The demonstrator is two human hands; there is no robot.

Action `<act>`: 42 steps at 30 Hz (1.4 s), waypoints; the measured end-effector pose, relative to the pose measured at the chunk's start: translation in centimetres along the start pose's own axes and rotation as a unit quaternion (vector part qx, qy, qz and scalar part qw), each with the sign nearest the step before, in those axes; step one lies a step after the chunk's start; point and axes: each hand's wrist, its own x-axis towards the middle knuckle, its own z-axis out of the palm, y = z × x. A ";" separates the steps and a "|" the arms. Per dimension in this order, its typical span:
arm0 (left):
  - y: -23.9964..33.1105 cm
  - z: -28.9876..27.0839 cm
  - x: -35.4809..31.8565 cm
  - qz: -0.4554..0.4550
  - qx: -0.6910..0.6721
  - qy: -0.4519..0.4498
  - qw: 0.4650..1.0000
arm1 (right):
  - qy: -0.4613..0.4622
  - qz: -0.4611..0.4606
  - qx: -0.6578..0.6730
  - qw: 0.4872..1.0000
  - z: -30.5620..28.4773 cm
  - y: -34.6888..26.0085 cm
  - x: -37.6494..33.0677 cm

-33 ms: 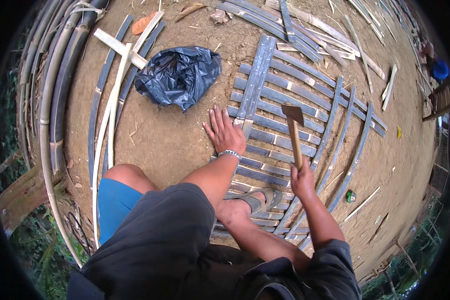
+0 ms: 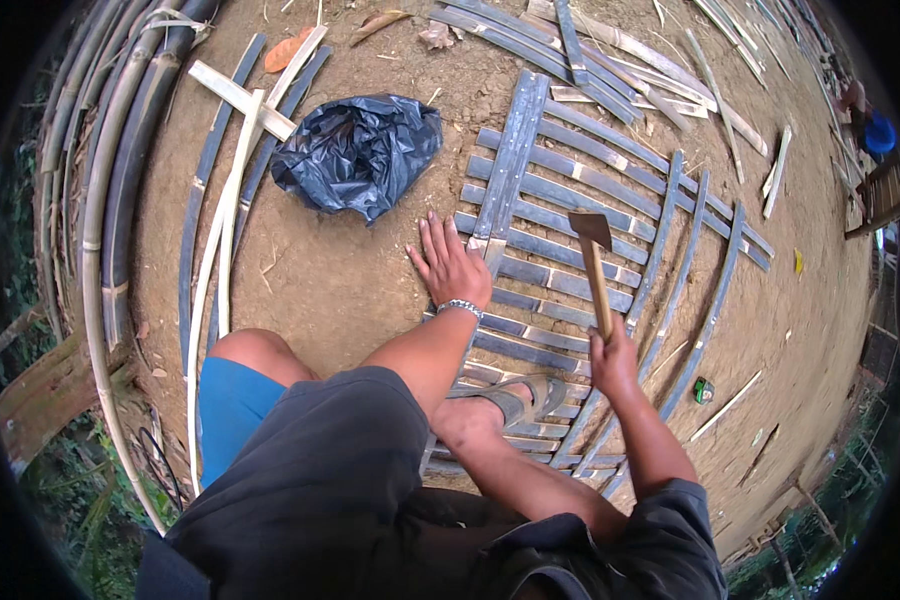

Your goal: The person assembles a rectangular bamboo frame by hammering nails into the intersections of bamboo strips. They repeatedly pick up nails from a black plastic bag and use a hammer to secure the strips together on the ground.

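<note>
My left hand (image 2: 454,268) lies palm down at the left edge of a lattice of split bamboo slats (image 2: 545,278), its fingers stretched out and spread; a chain bracelet circles the wrist. Whatever is under the palm is hidden. In my right hand (image 2: 613,358) is the wooden handle of a hatchet (image 2: 592,228), gripped near its lower end. The hatchet's dark, flat head is held above the slats at the lattice's right side. A wide bamboo strip (image 2: 515,150) runs along the lattice's left side. My sandalled foot (image 2: 518,402) rests on the near slats.
A crumpled black plastic bag (image 2: 358,155) sits on the dirt left of the lattice. Loose bamboo strips (image 2: 232,200) lie farther left, beside long poles (image 2: 130,180). More strips (image 2: 570,55) are piled at the far side. A small green object (image 2: 703,390) lies at right.
My right hand and the hatchet have shifted slightly to the right. The left hand stays in the same place.
</note>
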 end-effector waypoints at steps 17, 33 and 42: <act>-6.0 -13.1 22.5 0.184 0.191 -0.075 0.961 | 0.009 0.122 0.091 0.988 -2.4 5.8 -6.7; -2.5 -14.6 22.5 0.201 0.300 -0.130 0.923 | 0.021 0.155 0.003 0.988 -6.6 7.0 -10.4; -3.6 -18.8 21.1 0.277 0.062 -0.105 0.953 | 0.139 0.174 -0.050 0.974 -11.7 8.7 -15.4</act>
